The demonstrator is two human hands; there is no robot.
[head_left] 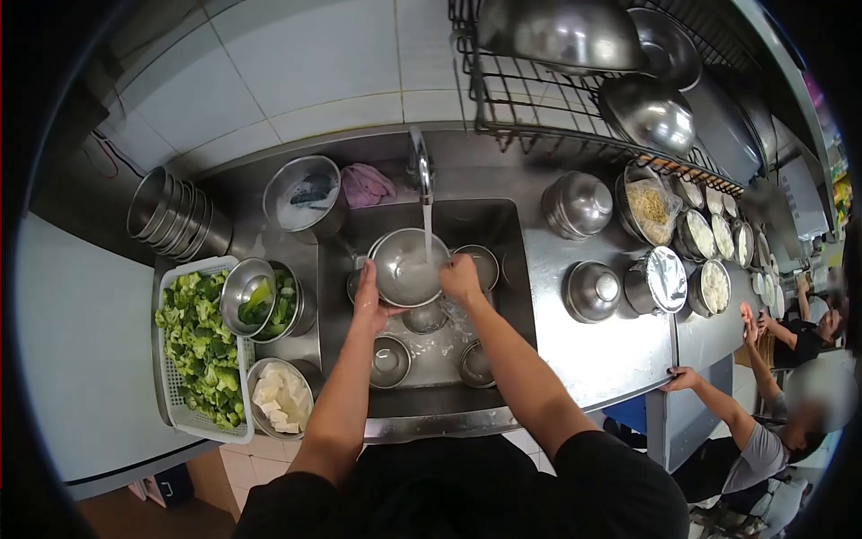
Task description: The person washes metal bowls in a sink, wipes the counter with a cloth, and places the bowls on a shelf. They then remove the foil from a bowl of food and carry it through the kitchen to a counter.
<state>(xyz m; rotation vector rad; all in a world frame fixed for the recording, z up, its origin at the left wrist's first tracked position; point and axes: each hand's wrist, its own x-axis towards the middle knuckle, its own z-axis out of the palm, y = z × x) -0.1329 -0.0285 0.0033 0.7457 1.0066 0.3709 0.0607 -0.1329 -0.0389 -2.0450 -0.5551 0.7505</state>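
Observation:
A shiny metal bowl (400, 267) is tilted under the running faucet (420, 166), and water falls into it. My left hand (368, 298) grips the bowl from its left side and underneath, thumb along the outside. Curled at the right rim of the same bowl is my right hand (461, 277); its fingertips are partly hidden. Both hands are over the steel sink (516, 269). Several more metal bowls sit in the sink below, among them one at the lower left (391, 361) and one at the lower right (478, 364).
Left of the sink stand a basket of broccoli (202, 350), a bowl of white blocks (281, 397) and stacked metal pots (180, 216). Behind are a soapy pot (303, 193) and a pink cloth (368, 184). Upturned bowls (593, 292) and food containers line the right counter; co-workers stand beyond.

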